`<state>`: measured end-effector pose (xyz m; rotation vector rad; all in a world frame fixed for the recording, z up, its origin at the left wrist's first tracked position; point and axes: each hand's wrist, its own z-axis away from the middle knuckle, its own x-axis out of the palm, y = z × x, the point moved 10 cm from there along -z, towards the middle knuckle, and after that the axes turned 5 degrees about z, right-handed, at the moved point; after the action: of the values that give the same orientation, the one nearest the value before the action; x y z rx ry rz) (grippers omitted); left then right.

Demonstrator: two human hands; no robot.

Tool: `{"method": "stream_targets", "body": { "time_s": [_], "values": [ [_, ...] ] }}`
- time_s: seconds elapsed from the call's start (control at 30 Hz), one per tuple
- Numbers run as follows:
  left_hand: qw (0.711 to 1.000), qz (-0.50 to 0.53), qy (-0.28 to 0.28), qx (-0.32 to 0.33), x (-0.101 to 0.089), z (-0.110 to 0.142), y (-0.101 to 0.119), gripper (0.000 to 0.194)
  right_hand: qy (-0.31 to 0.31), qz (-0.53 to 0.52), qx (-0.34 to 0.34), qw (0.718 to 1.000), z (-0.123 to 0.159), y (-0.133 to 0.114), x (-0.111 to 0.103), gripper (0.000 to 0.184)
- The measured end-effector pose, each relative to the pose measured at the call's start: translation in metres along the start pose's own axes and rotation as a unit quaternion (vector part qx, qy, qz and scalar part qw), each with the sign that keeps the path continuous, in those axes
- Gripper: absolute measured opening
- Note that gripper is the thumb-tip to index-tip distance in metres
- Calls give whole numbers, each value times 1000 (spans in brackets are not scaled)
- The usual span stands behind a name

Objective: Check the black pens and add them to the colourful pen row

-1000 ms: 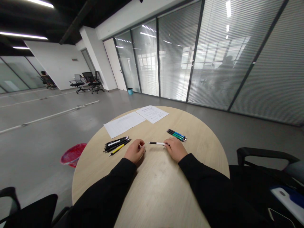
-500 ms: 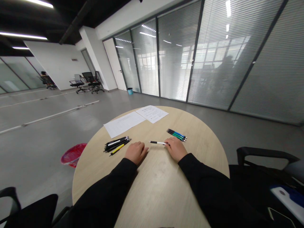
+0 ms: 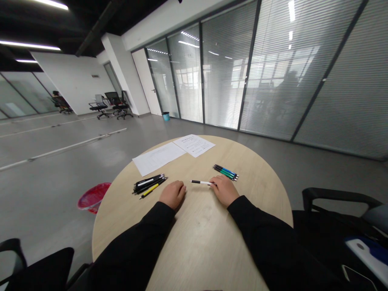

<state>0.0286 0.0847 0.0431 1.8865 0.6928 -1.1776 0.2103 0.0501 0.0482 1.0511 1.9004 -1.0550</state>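
Note:
My right hand [image 3: 224,190] is closed on one end of a white pen [image 3: 202,182] with a black section, which points left just over the table. Opposite it, my left hand [image 3: 172,195] rests on the wood with its fingers curled in; nothing shows in it, though its underside is hidden. Close to the left hand lie several black pens [image 3: 148,184] in a loose bunch, with a yellow pen [image 3: 149,191] on the near side. Just beyond the right hand, several blue and green pens [image 3: 226,172] lie side by side.
Two printed sheets of paper [image 3: 159,158] lie on the far part of the round table [image 3: 206,242]. A red bin [image 3: 93,197] stands on the floor at left. Black chairs flank me, and a phone [image 3: 359,278] is at lower right.
My left hand's fingers have drawn in from pointing toward the pen, leaving a wider gap to its tip. My right hand and the pen have hardly moved.

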Motion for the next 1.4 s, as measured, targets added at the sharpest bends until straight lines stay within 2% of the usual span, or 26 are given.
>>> {"method": "stream_targets", "body": {
  "time_s": [0.1,0.23,0.47,0.67,1.0,1.4],
  "values": [
    [991,117,42,-57,-7,-1,-17,33,5,-10,-8,1000,0,-3,-1,10],
    [961,238,80,-111,-11,0,-29,35,15,-18,-22,999,0,-7,-3,10],
    [925,348,71,-132,-6,0,-27,40,27,-34,-39,998,1,-12,-4,9],
    [913,378,67,-138,0,0,-28,41,19,-29,-41,999,1,-14,-3,10],
    [922,363,46,-127,3,0,-24,46,-4,-26,-42,999,1,-19,-3,13],
    [925,358,30,-124,2,-1,-19,47,2,-23,-53,998,2,-22,-2,13]
  ]
}}
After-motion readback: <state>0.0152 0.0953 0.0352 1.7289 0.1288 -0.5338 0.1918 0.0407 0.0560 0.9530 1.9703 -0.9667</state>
